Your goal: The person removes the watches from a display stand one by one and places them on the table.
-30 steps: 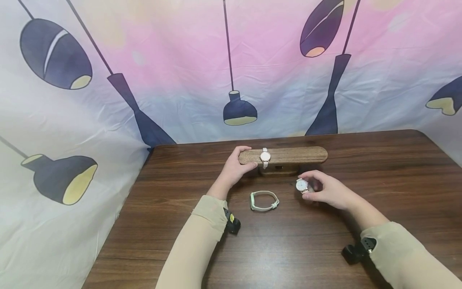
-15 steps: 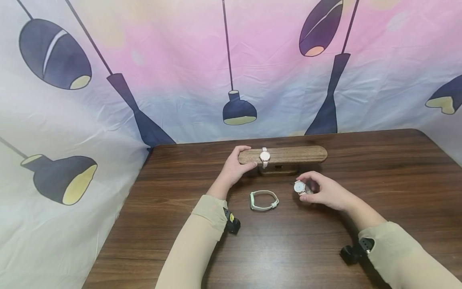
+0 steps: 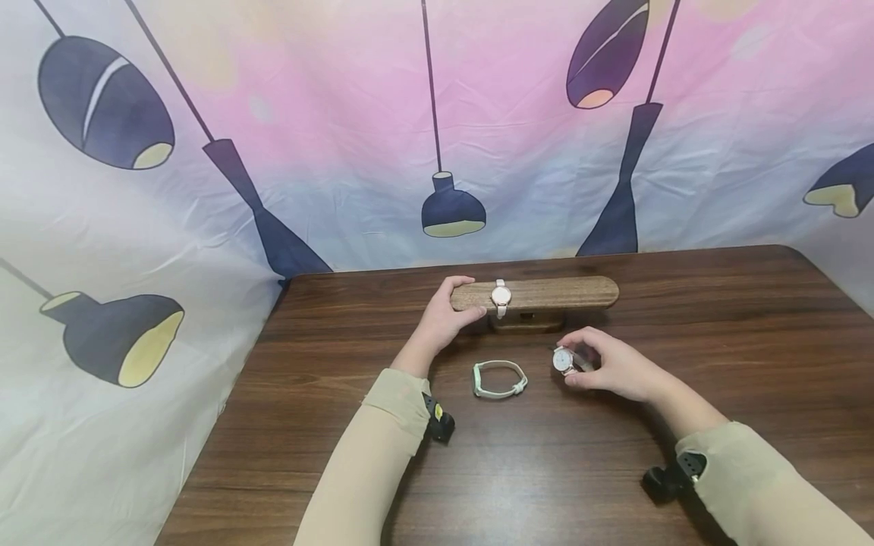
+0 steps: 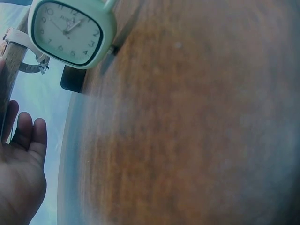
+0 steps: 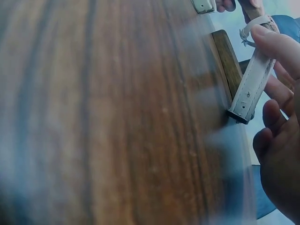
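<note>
A wooden watch stand [image 3: 546, 293] stands at the middle back of the table, with a pale-strapped watch [image 3: 501, 297] wrapped round its bar. My left hand [image 3: 459, 299] grips the bar's left end, fingers on top and thumb in front. A mint green watch [image 3: 500, 379] with a square face [image 4: 71, 32] lies on the table in front of the stand. My right hand [image 3: 576, 362] pinches a round white-faced watch [image 3: 564, 359] just above the table, right of the green one. Its white strap [image 5: 253, 84] hangs between my fingers [image 5: 280, 46].
The dark wooden table [image 3: 546, 470] ends at a printed cloth backdrop [image 3: 437, 129] behind and to the left. The stand's base [image 5: 228, 61] sits close in front of my right hand. Wrist cameras [image 3: 440, 425] are strapped under both sleeves.
My right hand has carried the white-faced watch slightly left and down towards the table. The left hand, the stand and the green watch have not moved.
</note>
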Tool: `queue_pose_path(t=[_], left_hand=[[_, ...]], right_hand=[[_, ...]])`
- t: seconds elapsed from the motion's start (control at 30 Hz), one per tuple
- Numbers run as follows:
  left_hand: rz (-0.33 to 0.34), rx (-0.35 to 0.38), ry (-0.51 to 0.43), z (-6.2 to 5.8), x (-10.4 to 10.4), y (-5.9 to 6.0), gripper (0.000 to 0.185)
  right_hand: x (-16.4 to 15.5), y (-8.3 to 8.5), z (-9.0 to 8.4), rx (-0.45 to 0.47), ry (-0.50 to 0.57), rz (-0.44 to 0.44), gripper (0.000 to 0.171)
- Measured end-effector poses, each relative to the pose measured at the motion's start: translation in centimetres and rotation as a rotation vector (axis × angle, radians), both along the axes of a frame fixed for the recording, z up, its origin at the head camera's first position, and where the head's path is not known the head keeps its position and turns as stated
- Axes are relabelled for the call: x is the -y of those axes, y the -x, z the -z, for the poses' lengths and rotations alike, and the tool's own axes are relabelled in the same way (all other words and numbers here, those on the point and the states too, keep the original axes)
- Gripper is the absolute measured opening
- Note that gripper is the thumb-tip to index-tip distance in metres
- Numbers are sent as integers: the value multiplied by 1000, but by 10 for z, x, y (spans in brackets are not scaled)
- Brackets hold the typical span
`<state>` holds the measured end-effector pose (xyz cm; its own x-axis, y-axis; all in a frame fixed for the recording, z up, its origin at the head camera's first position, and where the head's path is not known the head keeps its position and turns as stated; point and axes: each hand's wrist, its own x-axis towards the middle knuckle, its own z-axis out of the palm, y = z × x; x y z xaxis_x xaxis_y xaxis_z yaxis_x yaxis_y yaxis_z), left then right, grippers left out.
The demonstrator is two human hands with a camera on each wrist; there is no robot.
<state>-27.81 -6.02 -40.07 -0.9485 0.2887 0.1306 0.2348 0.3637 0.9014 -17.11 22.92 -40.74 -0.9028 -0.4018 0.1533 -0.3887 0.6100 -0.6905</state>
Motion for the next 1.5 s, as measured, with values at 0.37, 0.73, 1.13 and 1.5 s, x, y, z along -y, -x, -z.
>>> queue_pose_path(t=[0.37, 0.73, 1.13, 1.5], left_hand=[[0, -7, 0, 1, 0, 1, 52], [1, -3, 0, 2, 0, 1, 52], [4, 1, -2, 0, 0, 0, 53], [1, 6, 1, 1, 0, 0, 52]], right_hand=[[1, -1, 6, -69, -13, 10, 43], [-1, -1, 7, -97, -43, 8, 42], [-1, 0, 11, -115, -85, -13, 42], [2, 0, 13, -123, -88, -18, 43]])
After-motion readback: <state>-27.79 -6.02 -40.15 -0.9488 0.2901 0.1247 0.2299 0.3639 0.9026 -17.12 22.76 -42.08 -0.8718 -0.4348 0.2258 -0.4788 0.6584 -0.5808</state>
